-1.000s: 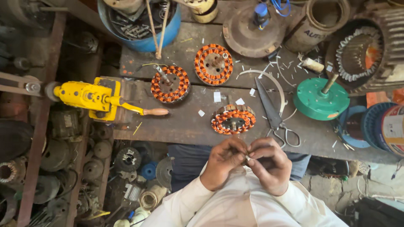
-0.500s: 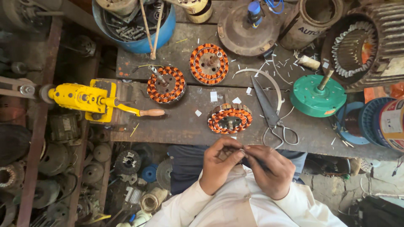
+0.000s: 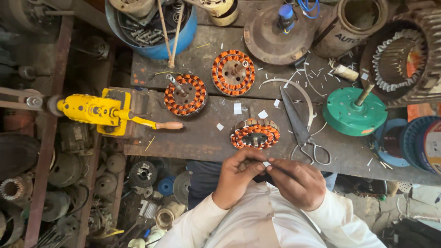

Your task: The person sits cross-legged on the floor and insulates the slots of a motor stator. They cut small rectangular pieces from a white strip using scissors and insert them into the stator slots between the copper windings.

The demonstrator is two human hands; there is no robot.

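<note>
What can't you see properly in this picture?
- Head view: the small white piece between the left hand and right hand is mostly hidden by fingers.
- The blue spools are cut off by the right edge.
- The blue tub is cut off by the top edge.

A small white slip of paper [image 3: 267,164] is pinched between the fingertips of the left hand [image 3: 236,177] and right hand [image 3: 296,181], held flat just off the near edge of the worktop [image 3: 202,138]. Just beyond sits the copper-wound stator [image 3: 255,134], lying flat, orange coils facing up.
</note>
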